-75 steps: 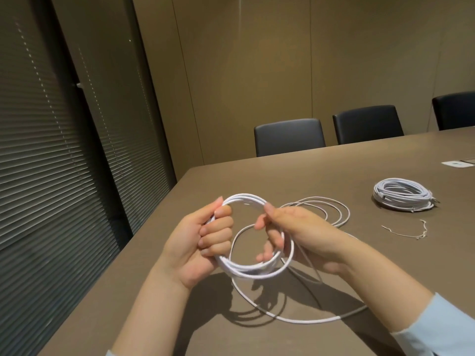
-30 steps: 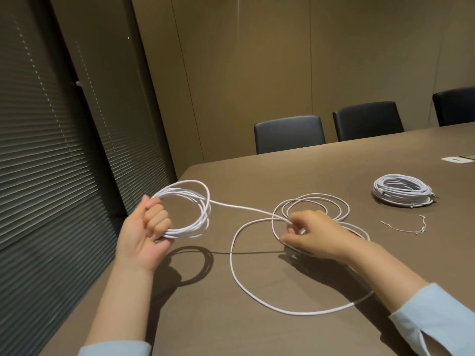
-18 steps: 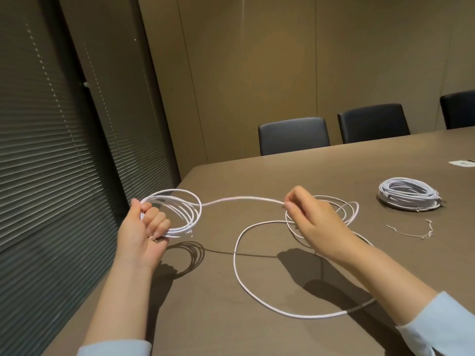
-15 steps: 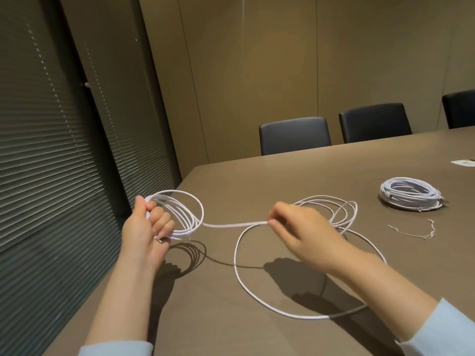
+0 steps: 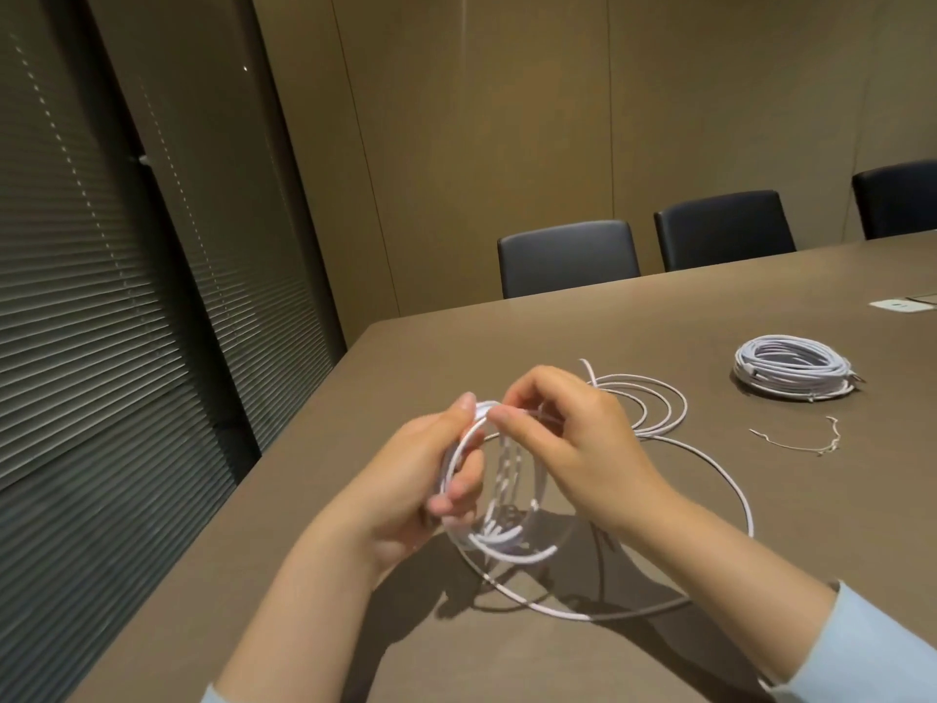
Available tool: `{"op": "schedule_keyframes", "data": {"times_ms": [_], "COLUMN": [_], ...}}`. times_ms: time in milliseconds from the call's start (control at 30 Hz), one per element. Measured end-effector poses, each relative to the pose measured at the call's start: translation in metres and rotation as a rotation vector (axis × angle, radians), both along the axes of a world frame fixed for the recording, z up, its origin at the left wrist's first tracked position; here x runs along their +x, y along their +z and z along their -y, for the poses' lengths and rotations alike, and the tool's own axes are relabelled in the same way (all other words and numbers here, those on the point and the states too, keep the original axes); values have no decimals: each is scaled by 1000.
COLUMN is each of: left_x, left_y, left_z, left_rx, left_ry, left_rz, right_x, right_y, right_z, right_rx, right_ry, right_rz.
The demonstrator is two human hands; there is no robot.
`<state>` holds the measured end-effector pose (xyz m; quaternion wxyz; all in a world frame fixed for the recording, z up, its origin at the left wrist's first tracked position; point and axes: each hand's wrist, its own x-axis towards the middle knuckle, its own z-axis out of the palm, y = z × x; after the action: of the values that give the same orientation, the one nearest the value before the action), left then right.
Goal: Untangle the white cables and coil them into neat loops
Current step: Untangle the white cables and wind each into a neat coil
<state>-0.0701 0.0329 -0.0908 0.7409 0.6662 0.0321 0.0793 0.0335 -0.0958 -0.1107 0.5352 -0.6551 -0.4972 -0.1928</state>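
My left hand (image 5: 405, 479) grips a small coil of white cable (image 5: 499, 542) held upright above the table. My right hand (image 5: 568, 443) pinches the same cable at the top of that coil, right against my left thumb. The loose rest of this cable (image 5: 730, 479) lies on the table in wide loops behind and to the right of my hands. A second white cable, wound into a neat coil (image 5: 793, 367), lies flat at the right.
A thin twist tie (image 5: 801, 442) lies just in front of the finished coil. The brown table (image 5: 608, 337) has its left edge close to my left arm. Dark chairs (image 5: 568, 256) stand along the far side. A white plate (image 5: 902, 305) sits at far right.
My two hands, apart half a second ago, have come together. The right hand brought a length of cable over to the coil in my left hand, and the coil moved right toward the middle.
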Motion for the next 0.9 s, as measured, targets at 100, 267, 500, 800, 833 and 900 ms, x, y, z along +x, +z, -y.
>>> {"op": "schedule_keyframes", "data": {"times_ms": [100, 267, 500, 800, 833, 900], "left_x": [0, -5, -11, -26, -27, -30], "left_y": [1, 3, -2, -19, -19, -20], "left_z": [0, -17, -82, -128, -131, -136], "left_rx": [-186, -375, -668, -864, -893, -956], "left_ry": [-133, -302, -515, -313, -270, -275], "left_rz": [-93, -133, 149, 395, 424, 482], "right_x": [5, 14, 48, 67, 68, 72], "right_y": [2, 3, -10, -18, -17, -16], "right_z": [6, 8, 22, 24, 26, 29], "right_rx": [35, -2, -333, -544, -539, -539], "right_ry": [71, 67, 29, -350, -401, -505], "right_rz": [-166, -267, -311, 49, 71, 129]}}
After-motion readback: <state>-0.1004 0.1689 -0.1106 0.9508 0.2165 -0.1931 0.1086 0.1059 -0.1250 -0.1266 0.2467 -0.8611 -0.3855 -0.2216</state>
